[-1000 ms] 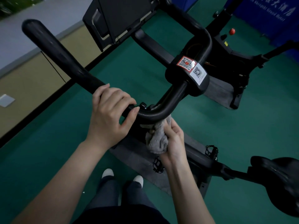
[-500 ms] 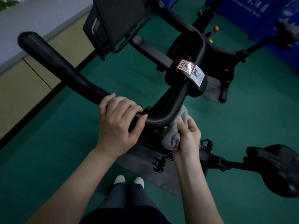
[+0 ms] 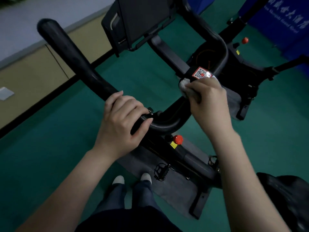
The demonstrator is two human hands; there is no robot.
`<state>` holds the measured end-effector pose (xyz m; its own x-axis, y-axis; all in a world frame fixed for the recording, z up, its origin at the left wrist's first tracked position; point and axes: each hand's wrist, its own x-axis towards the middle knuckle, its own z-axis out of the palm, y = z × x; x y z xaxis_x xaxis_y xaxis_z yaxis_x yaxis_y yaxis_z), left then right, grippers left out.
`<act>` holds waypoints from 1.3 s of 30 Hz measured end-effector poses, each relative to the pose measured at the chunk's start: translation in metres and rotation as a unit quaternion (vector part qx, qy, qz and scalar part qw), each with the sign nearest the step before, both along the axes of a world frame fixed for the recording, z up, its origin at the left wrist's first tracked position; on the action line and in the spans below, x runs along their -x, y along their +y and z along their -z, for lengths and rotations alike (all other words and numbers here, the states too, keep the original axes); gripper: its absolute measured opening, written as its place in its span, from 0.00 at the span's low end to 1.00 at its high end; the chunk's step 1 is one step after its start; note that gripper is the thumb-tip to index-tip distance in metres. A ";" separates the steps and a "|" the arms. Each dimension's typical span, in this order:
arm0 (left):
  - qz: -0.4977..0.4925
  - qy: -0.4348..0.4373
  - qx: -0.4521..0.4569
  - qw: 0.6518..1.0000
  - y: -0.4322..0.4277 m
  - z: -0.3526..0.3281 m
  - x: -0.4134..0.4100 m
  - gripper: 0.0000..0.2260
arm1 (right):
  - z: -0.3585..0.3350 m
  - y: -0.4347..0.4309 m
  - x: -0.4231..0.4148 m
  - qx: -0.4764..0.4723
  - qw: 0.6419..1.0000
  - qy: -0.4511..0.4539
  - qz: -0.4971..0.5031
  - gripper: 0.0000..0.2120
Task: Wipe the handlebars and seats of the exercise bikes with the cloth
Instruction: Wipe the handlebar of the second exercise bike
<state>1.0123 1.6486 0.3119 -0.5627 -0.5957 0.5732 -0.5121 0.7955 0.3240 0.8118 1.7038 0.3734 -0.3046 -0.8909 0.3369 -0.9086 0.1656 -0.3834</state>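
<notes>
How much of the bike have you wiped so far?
Done: a second ago the cloth rubbed under the near bend of the handlebar, so that bit looks wiped. In hand: the right hand presses the cloth on the middle, beside the QR sticker, while the left hand holds the handlebar. Left: the long bar end, the seat at lower right, and the other bike behind.

The left hand (image 3: 120, 121) lies on the handlebar (image 3: 75, 64), left of the cloth (image 3: 184, 86) under the right hand (image 3: 209, 101).
</notes>
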 end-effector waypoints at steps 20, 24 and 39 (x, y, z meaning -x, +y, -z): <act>-0.074 -0.026 -0.034 0.996 0.005 -0.014 -0.015 0.12 | -0.019 0.008 -0.036 -0.199 0.964 -0.045 -0.168 0.08; -0.067 -0.023 -0.035 0.997 0.002 -0.014 -0.017 0.13 | -0.011 0.005 -0.053 -0.150 0.978 -0.097 -0.106 0.08; -0.039 -0.005 -0.039 0.998 -0.015 -0.021 -0.024 0.11 | -0.007 0.038 -0.066 -0.036 0.990 -0.123 -0.057 0.15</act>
<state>1.0361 1.6336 0.3329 -0.5184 -0.6805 0.5179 -0.5758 0.7255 0.3770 0.8777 1.7420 0.3802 -0.2652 -0.9433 0.1998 -0.8034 0.1016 -0.5868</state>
